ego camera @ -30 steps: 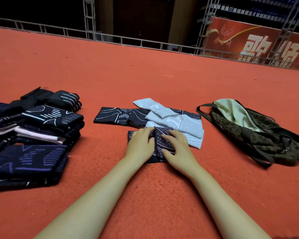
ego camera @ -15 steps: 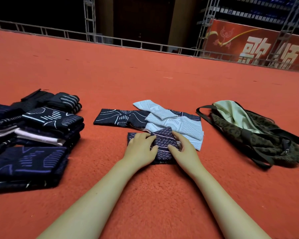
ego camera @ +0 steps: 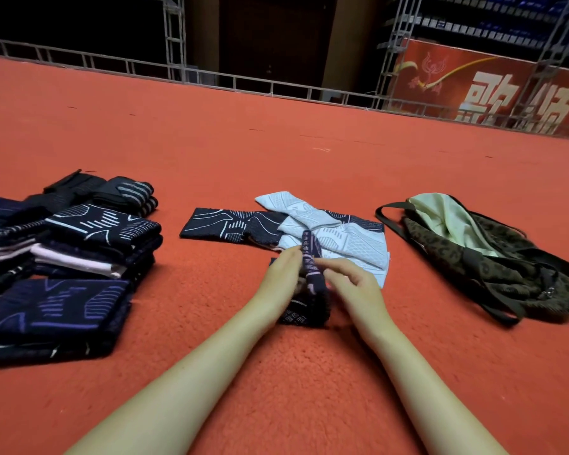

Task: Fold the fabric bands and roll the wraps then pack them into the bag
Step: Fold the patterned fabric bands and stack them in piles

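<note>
A folded dark purple patterned band (ego camera: 311, 290) stands up on edge on the red carpet between my hands. My left hand (ego camera: 281, 279) grips its left side and my right hand (ego camera: 352, 285) pinches its right side. Just behind them lie a light blue band (ego camera: 339, 239) and a dark navy band (ego camera: 225, 223) with white lines, both unfolded. The open leopard-print bag (ego camera: 506, 267) with pale green lining lies to the right. A stack of folded dark bands (ego camera: 79, 251) sits at the left.
Black rolled wraps (ego camera: 112, 192) lie behind the left stack. The red carpet (ego camera: 276, 142) stretches far back to a metal railing (ego camera: 211, 77). A red banner (ego camera: 490, 87) stands at the back right.
The purple band lay flat under my pressing palms; now both hands have lifted it up on edge, folded over, gripping its sides.
</note>
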The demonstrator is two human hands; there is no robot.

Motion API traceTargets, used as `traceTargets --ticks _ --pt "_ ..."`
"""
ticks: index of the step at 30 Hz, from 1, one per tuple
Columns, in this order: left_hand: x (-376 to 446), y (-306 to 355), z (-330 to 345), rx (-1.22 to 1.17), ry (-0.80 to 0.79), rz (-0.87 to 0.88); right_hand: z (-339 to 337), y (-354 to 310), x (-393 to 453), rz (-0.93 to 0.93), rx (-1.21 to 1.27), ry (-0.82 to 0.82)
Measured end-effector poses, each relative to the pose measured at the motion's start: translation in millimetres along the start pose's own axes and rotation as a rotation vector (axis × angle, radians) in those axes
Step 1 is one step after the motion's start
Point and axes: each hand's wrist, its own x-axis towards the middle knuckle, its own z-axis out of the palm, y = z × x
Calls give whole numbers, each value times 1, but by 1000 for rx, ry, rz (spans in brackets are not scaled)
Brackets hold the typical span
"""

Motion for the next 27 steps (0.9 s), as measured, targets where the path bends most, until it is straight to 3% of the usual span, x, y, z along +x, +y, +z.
traceTargets --ticks 3,7,9,15,19,23,27 --pt "9 2 -12 -32 125 -70 5 5 -3 -72 -252 -117" --pt "15 -1 -37 643 219 99 11 9 -9 -28 -304 -226" --pt "18 -7 -45 932 230 93 13 8 -9 0 -285 -217" --pt "17 -12 -37 1048 269 69 11 9 -4 166 -89 -211" --pt "20 -14 -40 939 283 90 17 13 -2 213 -86 -158" --pt "25 -9 -48 564 278 175 13 7 -2 148 11 -103" --pt "18 1 -47 293 112 156 5 -2 -5 69 -4 -104"
